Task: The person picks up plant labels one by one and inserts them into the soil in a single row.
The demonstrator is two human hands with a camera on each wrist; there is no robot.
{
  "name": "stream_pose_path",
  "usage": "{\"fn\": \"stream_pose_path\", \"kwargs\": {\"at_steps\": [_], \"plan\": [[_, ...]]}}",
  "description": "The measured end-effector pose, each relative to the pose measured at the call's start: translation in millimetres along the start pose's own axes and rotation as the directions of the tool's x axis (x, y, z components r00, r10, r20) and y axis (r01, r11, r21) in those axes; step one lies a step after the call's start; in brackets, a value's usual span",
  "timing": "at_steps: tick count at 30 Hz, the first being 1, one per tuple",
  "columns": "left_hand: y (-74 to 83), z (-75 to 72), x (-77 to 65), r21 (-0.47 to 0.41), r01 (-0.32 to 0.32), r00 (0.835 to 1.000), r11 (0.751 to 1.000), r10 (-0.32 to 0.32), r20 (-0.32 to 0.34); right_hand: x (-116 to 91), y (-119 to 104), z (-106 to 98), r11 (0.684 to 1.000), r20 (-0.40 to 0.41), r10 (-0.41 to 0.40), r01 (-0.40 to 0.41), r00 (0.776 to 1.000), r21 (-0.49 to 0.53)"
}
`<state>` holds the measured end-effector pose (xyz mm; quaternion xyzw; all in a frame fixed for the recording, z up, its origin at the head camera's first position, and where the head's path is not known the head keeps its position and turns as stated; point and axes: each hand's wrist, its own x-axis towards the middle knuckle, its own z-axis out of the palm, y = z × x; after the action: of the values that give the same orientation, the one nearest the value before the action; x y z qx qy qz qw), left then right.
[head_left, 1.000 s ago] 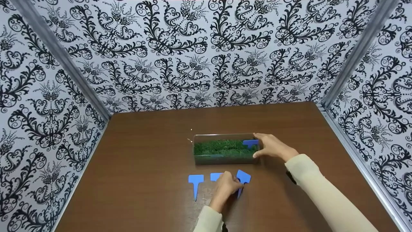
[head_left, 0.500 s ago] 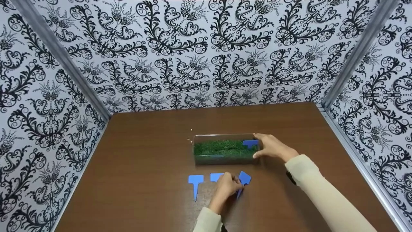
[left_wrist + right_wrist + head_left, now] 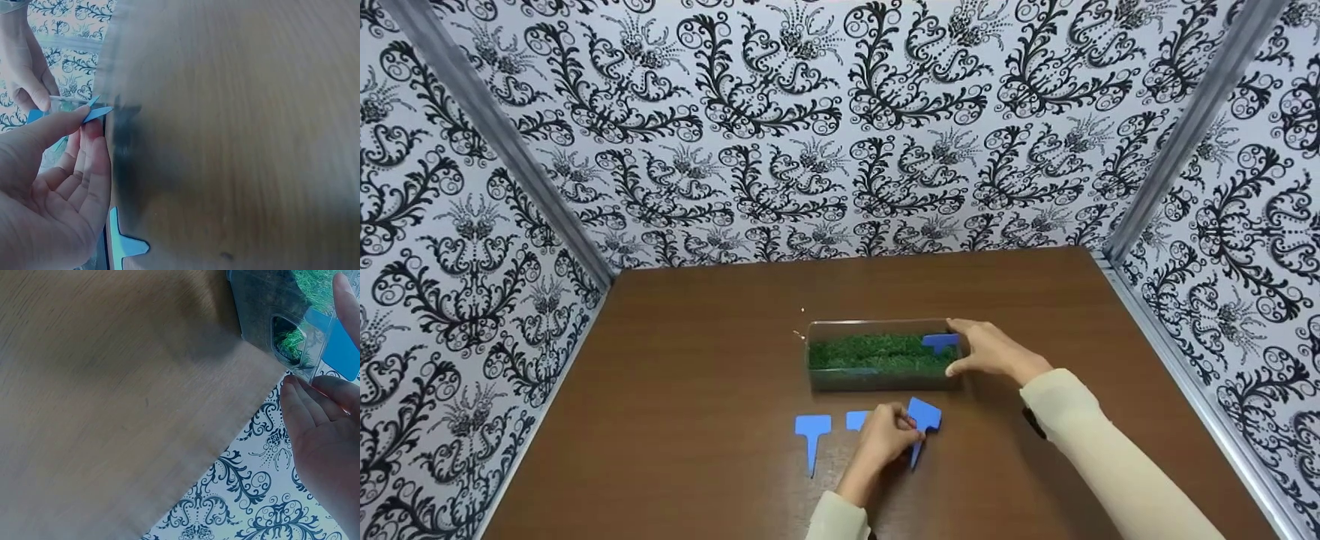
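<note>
My left hand (image 3: pixel 883 437) pinches a blue T-shaped plant label (image 3: pixel 924 415) between thumb and fingers, its broad head up and its stem pointing down. In the left wrist view two pointed blue tips (image 3: pixel 99 113) show past the thumb; whether both belong to one label I cannot tell. My right hand (image 3: pixel 996 354) grips the right end of a clear plastic box (image 3: pixel 885 382) holding green artificial grass (image 3: pixel 870 354). Another blue label (image 3: pixel 939 342) stands in the grass at that end, beside the right fingers.
Two more blue labels lie on the brown wooden table (image 3: pixel 682 420): the left one (image 3: pixel 812 427) in full view, the middle one (image 3: pixel 856 420) partly hidden by my left hand. Patterned black-and-white walls (image 3: pixel 780 150) with metal corner posts enclose the table.
The pinched label has tilted slightly between my left fingers. My right hand keeps its hold on the box. The head view has shifted a little, so the scene sits slightly lower.
</note>
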<state>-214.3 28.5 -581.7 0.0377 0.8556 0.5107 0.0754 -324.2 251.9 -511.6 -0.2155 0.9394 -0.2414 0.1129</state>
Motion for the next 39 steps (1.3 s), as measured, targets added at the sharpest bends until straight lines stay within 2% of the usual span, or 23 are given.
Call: {"fn": "stream_pose_path", "kwargs": {"at_steps": [8,15,23,29,33,39], "plan": [[1.3,-6.6,5.6,-0.025,-0.053,0.998,0.998,0.052,-0.034,4,-1,-4,1.000,0.012,0.012,-0.012,1.000,-0.010],[3.4,-12.0,3.5,-0.017,-0.107,0.992,0.994,0.106,-0.067,4,-3,1,1.000,0.012,0.005,-0.005,1.000,-0.008],[15.1,-23.8,7.6,-0.015,-0.218,0.968,0.976,0.214,-0.129,0,-1,1,1.000,0.001,0.004,-0.004,1.000,-0.010],[20.4,-34.8,13.6,0.015,-0.241,0.957,0.970,0.240,-0.161,-2,0,1,1.000,0.001,-0.003,0.003,1.000,-0.008],[23.3,-42.5,19.0,-0.009,-0.252,0.954,0.968,0.247,-0.172,-2,1,0,1.000,0.001,0.004,-0.004,1.000,-0.004],[29.3,-54.8,30.6,0.030,-0.253,0.939,0.967,0.253,-0.234,1,2,1,1.000,0.013,0.006,-0.006,1.000,-0.001]]}}
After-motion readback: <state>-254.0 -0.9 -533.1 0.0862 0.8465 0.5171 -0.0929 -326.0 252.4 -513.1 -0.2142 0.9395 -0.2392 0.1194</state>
